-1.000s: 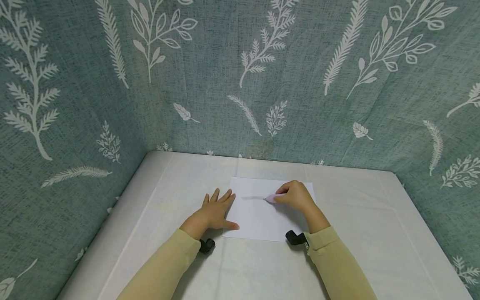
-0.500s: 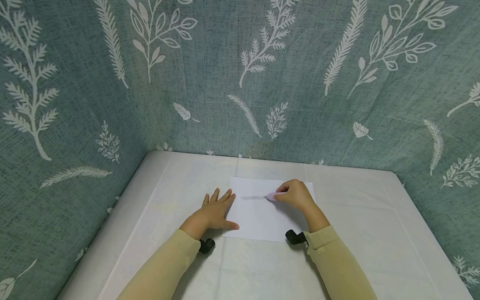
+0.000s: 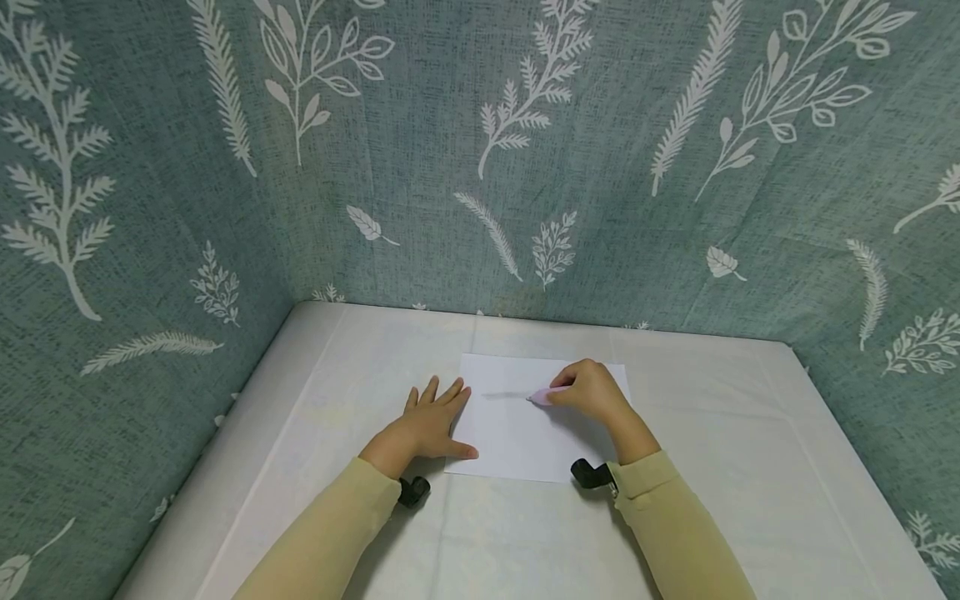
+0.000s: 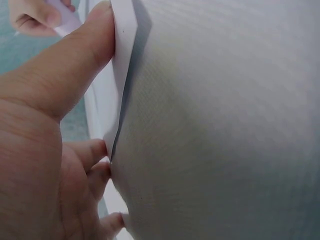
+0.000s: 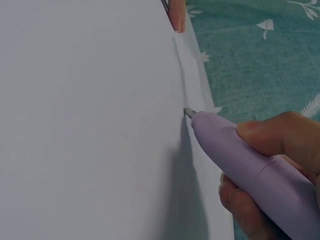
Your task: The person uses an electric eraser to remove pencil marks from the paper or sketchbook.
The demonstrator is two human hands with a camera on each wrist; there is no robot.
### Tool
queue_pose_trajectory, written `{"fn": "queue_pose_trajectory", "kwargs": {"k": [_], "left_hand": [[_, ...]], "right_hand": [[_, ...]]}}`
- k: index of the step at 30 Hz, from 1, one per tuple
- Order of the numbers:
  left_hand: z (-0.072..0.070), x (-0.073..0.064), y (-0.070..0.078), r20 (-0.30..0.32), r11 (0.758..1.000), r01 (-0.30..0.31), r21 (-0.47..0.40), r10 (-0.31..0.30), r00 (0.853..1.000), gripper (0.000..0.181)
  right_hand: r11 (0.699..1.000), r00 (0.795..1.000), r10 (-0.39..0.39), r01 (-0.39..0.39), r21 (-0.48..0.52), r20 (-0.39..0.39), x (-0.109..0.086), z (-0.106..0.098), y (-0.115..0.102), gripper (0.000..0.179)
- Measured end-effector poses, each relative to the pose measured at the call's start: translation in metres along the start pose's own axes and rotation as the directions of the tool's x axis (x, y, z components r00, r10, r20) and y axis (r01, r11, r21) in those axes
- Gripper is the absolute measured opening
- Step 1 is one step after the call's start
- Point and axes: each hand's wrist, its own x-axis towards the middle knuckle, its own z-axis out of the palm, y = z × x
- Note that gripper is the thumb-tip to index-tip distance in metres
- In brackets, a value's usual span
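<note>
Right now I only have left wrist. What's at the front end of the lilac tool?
Observer: Right wrist view: the lilac tool ends in a narrow metal tip at the paper.
Operator: Any mark near it?
Observer: Yes, head view: a faint grey streak runs left from the tip. Can't tell if it's drawn or cut.
Operator: Which sides are the hands on?
Observer: Head view: left hand at the paper's left edge, right hand over its right half.
</note>
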Motion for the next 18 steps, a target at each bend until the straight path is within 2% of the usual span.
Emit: {"fn": "queue_pose_trajectory", "kwargs": {"k": [14, 18], "left_hand": [[0.0013, -0.0004, -0.0014, 0.0, 1.0, -0.009, -0.004, 0.009, 1.0, 0.109], [0.0014, -0.0012, -0.0021, 0.0, 1.0, -0.011, -0.005, 0.011, 1.0, 0.11]], "right_hand": [[1.0, 0.998, 0.027, -0.026, 0.007, -0.064, 0.0023, 0.0033, 0.001, 0.015], [0.999, 0.998, 0.034, -0.033, 0.014, -0.052, 0.0014, 0.0029, -0.0012, 0.015]]}}
